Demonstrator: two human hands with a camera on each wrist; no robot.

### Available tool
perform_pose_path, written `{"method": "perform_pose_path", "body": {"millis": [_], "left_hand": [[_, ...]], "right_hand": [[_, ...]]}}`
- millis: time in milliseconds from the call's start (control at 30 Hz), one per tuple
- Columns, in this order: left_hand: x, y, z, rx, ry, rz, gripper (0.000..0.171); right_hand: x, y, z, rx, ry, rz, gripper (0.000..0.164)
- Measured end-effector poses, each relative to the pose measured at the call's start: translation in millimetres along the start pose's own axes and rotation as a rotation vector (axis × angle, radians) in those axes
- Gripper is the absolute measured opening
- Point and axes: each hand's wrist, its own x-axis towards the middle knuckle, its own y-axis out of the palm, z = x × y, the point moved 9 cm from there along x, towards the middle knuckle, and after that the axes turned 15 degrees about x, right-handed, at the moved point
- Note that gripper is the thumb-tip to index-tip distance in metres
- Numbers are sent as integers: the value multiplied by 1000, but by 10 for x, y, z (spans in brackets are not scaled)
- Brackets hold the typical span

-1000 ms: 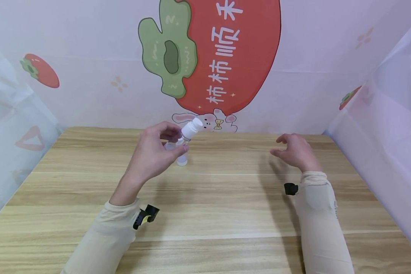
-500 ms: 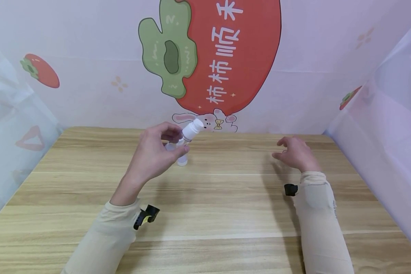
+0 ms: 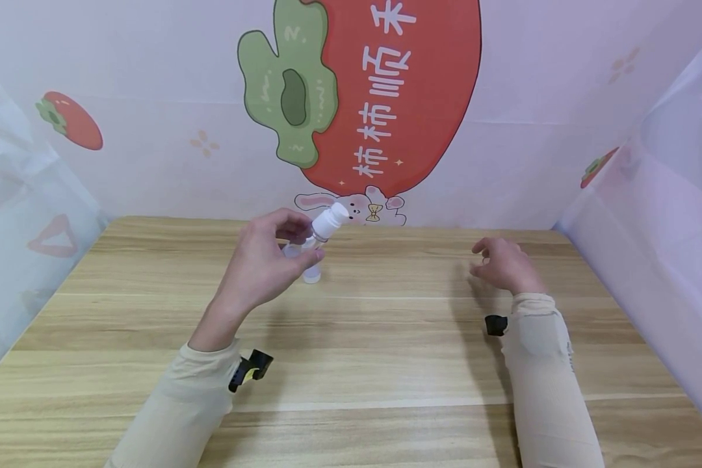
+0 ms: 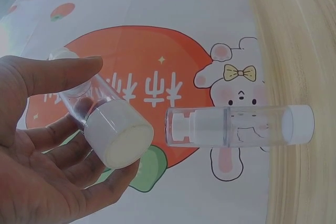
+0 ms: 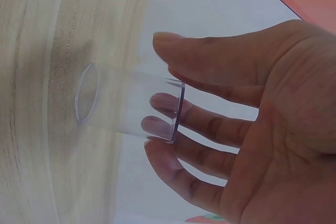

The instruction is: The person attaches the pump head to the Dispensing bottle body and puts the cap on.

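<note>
In the head view my left hand holds a small clear pump bottle above the table, tilted with its white base up and to the right. The left wrist view shows the thumb and fingers around its clear body, the white base facing the camera. Behind it a second pump bottle, capped with a clear cover, stands upright on the table. Above the right part of the table, my right hand has its loosely bent fingers around the upper rim of a clear cap. A gap shows between thumb and cap.
The wooden table runs to a printed cloth backdrop with a large red persimmon and a rabbit. Pale cloth also hangs along the sides. A black wrist camera sticks out from the left sleeve.
My right hand's thumb and fingers have drawn in, and a clear rim now shows between them. The left hand and its bottle stay nearly still.
</note>
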Motion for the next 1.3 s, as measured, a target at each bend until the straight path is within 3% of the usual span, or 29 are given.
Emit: {"method": "perform_pose_path", "body": {"millis": [767,1067,1300], "left_hand": [[0,24,-11,-4,-3,16,36],[-5,38,-15,10,-10,26,36],[-8,52,-24,11,-1,25,36]], "right_hand": [[-9,12,-61,49,34,11,43],[-39,-62,23,25,-8,-13,45],[-75,-103,100,35,-28,-32,37]]}}
